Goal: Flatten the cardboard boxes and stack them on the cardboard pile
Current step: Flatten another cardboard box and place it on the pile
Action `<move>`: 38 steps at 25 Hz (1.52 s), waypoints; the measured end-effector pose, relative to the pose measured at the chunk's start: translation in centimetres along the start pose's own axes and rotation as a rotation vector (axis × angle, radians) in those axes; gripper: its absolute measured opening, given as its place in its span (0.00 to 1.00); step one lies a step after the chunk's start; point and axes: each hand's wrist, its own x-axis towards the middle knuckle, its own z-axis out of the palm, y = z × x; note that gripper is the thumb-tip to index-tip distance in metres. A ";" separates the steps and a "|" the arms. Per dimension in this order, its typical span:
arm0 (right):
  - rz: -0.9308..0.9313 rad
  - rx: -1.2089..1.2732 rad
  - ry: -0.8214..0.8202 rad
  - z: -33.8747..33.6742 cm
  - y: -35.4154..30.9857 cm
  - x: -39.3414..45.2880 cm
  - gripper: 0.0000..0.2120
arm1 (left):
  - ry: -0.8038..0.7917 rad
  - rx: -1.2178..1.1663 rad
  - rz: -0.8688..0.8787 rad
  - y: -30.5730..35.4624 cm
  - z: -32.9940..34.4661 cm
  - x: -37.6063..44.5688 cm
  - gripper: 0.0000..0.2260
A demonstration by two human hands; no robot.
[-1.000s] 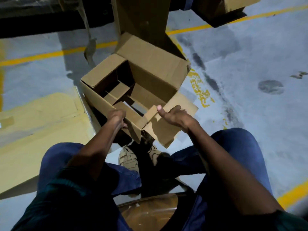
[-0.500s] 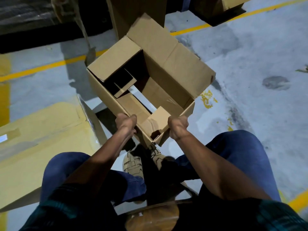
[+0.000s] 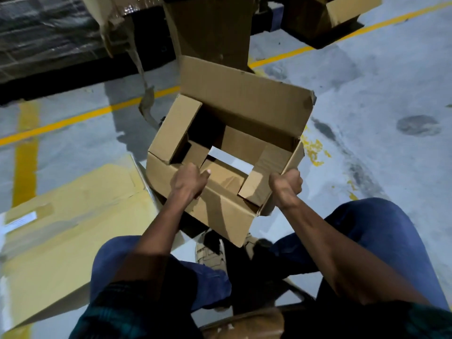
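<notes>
Left hand (image 3: 188,182): grip curled over near wall of box (image 3: 227,152). Right hand (image 3: 286,184): grip fisted round box's right corner edge. Box: open, flaps loose, held above knees. Flattened cardboard pile (image 3: 68,228): floor, left.

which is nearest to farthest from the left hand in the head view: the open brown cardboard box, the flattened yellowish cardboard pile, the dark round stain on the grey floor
1. The open brown cardboard box: the left hand grips its near wall.
2. The flattened yellowish cardboard pile: on the floor to the person's left.
3. The dark round stain on the grey floor: far right, beyond the box and the right hand.
</notes>
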 end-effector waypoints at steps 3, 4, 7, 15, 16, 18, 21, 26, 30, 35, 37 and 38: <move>0.070 0.070 -0.027 -0.4 0.0 1.0 0.15 | 0.038 0.007 0.260 -0.2 0.9 1.2 0.12; 0.099 0.106 -0.052 -0.5 0.2 1.5 0.16 | 0.048 -0.002 0.310 -0.5 1.0 1.7 0.13; 0.212 0.321 -0.132 -0.9 1.2 2.2 0.20 | 0.171 0.032 0.415 -1.2 0.2 3.5 0.20; 0.307 0.694 -0.221 -1.3 1.5 2.0 0.11 | 0.374 0.304 0.567 -0.6 -3.4 3.5 0.32; 0.261 0.702 -0.238 -1.2 1.3 1.9 0.12 | 0.396 0.374 0.560 -0.2 -4.0 2.8 0.33; 0.220 0.697 -0.255 -1.3 1.2 1.8 0.12 | 0.443 0.474 0.519 0.0 -5.4 1.1 0.34; 0.229 0.626 -0.282 -1.7 1.3 1.9 0.10 | 0.576 0.562 0.414 -1.5 -6.9 -1.1 0.35; 0.223 0.557 -0.344 -2.1 2.6 1.3 0.12 | 0.761 0.557 0.165 -6.1 -10.0 -3.1 0.39; 0.181 0.551 -0.370 -2.1 3.0 0.3 0.14 | 0.631 0.294 0.027 -9.3 -11.4 -2.5 0.46; 0.103 0.550 -0.451 -1.9 3.1 0.2 0.11 | 0.549 0.110 -0.072 -11.3 -12.0 0.0 0.50; 0.083 0.557 -0.472 -1.7 3.1 0.7 0.11 | 0.540 0.035 -0.112 -11.3 -12.3 1.0 0.43; 0.075 0.559 -0.477 -1.4 3.1 1.0 0.11 | 0.544 -0.016 -0.136 -11.3 -12.4 1.4 0.36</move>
